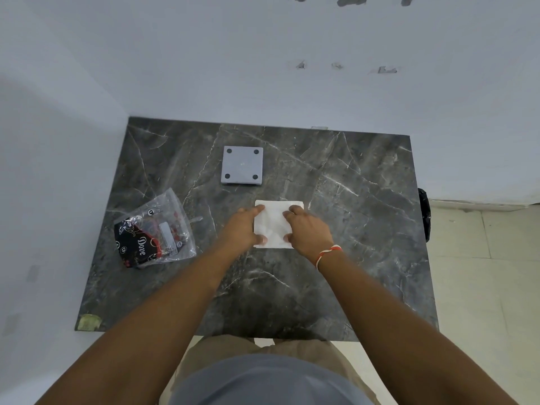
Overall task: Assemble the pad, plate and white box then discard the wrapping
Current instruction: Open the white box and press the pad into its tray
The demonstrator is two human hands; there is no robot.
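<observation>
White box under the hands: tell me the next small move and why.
Probably lift the white box and carry it toward the grey plate. Both the left hand and right hand grip its sides on the table, and the plate lies apart, just beyond it, bare on top. The wrapping sits off to the left, for later.

I seem to be in a bare room of a home: a dark marble-look table (350, 229) pushed into a corner of scuffed white walls (204, 68), pale floor tiles (482, 273) alongside.
</observation>
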